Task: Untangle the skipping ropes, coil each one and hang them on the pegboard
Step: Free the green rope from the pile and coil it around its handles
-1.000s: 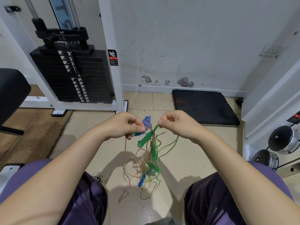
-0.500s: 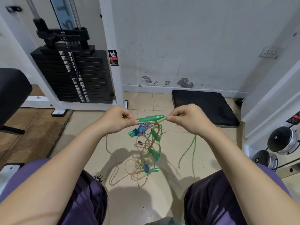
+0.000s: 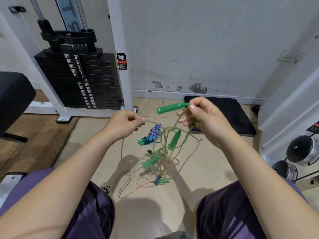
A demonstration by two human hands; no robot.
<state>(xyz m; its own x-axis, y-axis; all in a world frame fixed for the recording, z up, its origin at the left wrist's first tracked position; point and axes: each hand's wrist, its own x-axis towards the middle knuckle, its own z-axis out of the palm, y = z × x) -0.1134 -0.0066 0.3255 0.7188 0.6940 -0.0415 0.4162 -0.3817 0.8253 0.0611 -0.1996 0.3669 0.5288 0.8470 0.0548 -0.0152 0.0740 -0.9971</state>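
— What has each hand got?

— The right hand (image 3: 203, 118) is raised a little above the other, thumb and forefinger pinching the cord end of a green handle (image 3: 170, 108); the handle sticks out level toward the left, and its green cord (image 3: 185, 138) drops from the curled fingers into the tangle. The left hand (image 3: 123, 125) is closed in a loose fist, pinching a thin orange cord (image 3: 121, 149) that runs rightward from its fingertips and also loops down below the wrist.

— And the ropes themselves?

— The skipping ropes (image 3: 158, 163) hang as one knotted bunch between the two hands, over the tiled floor (image 3: 203, 169) and between the person's knees; a second green handle (image 3: 174, 140) dangles upright just under the right hand; a third (image 3: 150, 162) lies lower, tilted; a blue-and-white braided bundle (image 3: 155, 131) sits beside a teal handle (image 3: 142, 141) on the left side of the bunch (whether the lowest loops touch the floor I cannot tell).

— Anything around?

— A black weight stack (image 3: 81, 81) in a white frame at back left; a black mat (image 3: 224, 114) against the wall; dumbbells (image 3: 302, 150) at right.
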